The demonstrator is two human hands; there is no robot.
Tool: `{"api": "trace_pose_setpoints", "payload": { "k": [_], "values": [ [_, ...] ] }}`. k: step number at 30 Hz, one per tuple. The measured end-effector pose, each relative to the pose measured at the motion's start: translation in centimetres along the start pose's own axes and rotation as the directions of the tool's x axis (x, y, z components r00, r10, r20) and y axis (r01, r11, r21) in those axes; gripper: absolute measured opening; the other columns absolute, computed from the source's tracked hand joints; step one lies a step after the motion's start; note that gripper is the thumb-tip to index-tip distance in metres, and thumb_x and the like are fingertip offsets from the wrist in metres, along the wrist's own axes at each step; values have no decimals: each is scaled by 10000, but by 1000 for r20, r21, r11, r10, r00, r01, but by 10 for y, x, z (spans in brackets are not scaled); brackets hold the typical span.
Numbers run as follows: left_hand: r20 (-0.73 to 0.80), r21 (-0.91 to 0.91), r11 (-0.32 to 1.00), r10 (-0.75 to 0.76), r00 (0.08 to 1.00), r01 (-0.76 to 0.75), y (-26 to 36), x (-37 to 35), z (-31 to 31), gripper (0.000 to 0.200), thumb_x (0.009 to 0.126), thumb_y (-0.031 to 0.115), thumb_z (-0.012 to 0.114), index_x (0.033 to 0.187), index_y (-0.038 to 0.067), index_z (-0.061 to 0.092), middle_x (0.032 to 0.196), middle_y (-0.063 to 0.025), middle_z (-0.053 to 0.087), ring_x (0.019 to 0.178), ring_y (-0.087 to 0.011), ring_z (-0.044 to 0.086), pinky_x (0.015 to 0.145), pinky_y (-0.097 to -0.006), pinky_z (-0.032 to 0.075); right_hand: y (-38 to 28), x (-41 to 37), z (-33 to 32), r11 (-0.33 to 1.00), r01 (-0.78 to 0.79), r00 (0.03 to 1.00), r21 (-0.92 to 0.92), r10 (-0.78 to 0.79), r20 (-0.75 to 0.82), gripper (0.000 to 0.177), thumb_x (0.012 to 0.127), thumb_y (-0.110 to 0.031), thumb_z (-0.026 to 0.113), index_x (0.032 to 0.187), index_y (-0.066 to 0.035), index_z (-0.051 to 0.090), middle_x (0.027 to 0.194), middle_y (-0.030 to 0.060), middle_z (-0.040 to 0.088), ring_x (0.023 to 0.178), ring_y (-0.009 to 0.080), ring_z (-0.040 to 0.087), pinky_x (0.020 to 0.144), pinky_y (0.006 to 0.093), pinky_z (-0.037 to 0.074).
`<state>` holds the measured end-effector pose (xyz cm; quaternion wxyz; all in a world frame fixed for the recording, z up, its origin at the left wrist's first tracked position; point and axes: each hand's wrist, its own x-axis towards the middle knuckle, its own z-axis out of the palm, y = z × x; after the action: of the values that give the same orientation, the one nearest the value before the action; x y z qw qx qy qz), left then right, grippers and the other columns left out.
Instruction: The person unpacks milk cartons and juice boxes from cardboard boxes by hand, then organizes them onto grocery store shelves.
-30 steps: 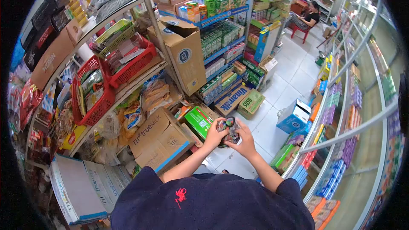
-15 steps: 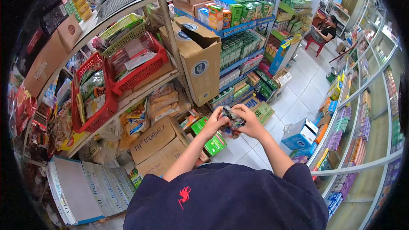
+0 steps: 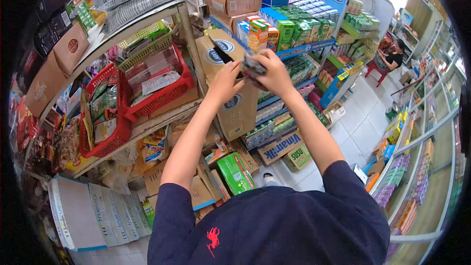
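Note:
A dark, shiny crumpled plastic bundle (image 3: 254,67) is held up in front of a tall cardboard carton (image 3: 240,118). My right hand (image 3: 275,74) is closed round its right side. On the bundle's left side is my left hand (image 3: 225,86), its fingers curved in against the plastic. The bundle's contents are blurred and I cannot make them out. Just behind my left hand, the carton's top is partly open, with a dark gap under the flap.
Two red baskets (image 3: 162,95) (image 3: 105,132) of packets stand on the left shelf. Stacked drink cartons (image 3: 294,34) fill the rack ahead. A green box (image 3: 235,174) lies low by my feet. Glass cases (image 3: 417,206) line the right; a seated person (image 3: 392,58) is farther back.
Both hands have moved up and forward with the bundle, from above the floor to the tall carton's open top. My view has shifted, and more of the green box shows.

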<state>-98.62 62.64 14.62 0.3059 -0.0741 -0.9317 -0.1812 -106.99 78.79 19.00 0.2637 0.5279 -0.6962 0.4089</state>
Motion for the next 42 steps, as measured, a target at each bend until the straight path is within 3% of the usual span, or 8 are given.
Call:
{"api": "trace_pose_setpoints", "payload": {
  "k": [3, 5, 6, 17, 22, 34, 39, 42],
  "values": [
    [70, 15, 999, -44, 997, 44, -11, 0, 20, 453, 776, 267, 545, 1131, -2, 462, 1167, -163, 464, 1109, -318, 414, 952, -413, 311, 18, 24, 45, 988, -23, 998, -154, 32, 55, 302, 641, -92, 619, 939, -114, 576, 962, 112, 515, 884, 301, 525, 691, 390, 463],
    [254, 121, 969, -238, 937, 213, 5, -1, 9, 425, 773, 306, 544, 1083, 19, 497, 1134, -131, 498, 1064, -295, 452, 922, -428, 331, 28, 33, 71, 957, 6, 972, -291, 62, 225, 304, 632, -95, 604, 933, -113, 570, 926, 132, 513, 865, 319, 531, 687, 416, 463],
    [139, 278, 957, -123, 983, 80, -11, -10, 25, 395, 776, 338, 535, 1043, 48, 522, 1106, -97, 522, 1028, -264, 481, 893, -420, 353, 33, 35, 83, 953, -2, 959, -303, 88, 270, 284, 645, -104, 604, 927, -114, 573, 923, 135, 510, 854, 315, 535, 680, 412, 468],
    [-91, 373, 912, -148, 985, 172, 6, -10, 35, 383, 772, 355, 550, 1076, 123, 543, 1171, -47, 520, 1010, -258, 523, 888, -429, 374, 83, 78, 170, 950, -80, 951, -303, 163, 261, 285, 655, -96, 577, 938, -106, 545, 870, 175, 521, 809, 342, 549, 659, 419, 470],
    [-318, 590, 790, 41, 947, 164, -7, -8, 52, 325, 711, 365, 603, 939, 134, 594, 899, 7, 579, 836, -134, 556, 654, -292, 418, 92, 99, 189, 940, -155, 937, -304, 238, 256, 279, 671, -189, 599, 938, -126, 551, 878, 154, 527, 810, 323, 554, 671, 412, 468],
    [-332, 711, 680, 98, 938, 180, -11, -7, 53, 289, 753, 403, 535, 938, 194, 609, 855, 22, 572, 754, -110, 535, 569, -253, 350, 129, 154, 248, 929, -192, 967, -318, 235, 102, 294, 715, -343, 604, 914, -130, 560, 899, 160, 545, 805, 331, 568, 657, 425, 473],
    [-350, 703, 689, 122, 929, 175, -14, -9, 55, 298, 743, 407, 544, 936, 190, 610, 861, 21, 577, 736, -117, 533, 566, -259, 355, 128, 148, 233, 925, -239, 926, -295, 308, 216, 345, 710, -362, 583, 937, -102, 576, 901, 173, 570, 796, 331, 587, 680, 441, 475],
    [-344, 685, 706, 96, 934, 180, -13, -9, 57, 302, 729, 397, 563, 941, 188, 610, 861, 20, 577, 733, -122, 533, 572, -264, 359, 119, 136, 215, 921, -221, 908, -320, 314, 277, 258, 693, -243, 583, 824, -22, 605, 874, 173, 612, 834, 313, 599, 725, 400, 482]
  ]
}}
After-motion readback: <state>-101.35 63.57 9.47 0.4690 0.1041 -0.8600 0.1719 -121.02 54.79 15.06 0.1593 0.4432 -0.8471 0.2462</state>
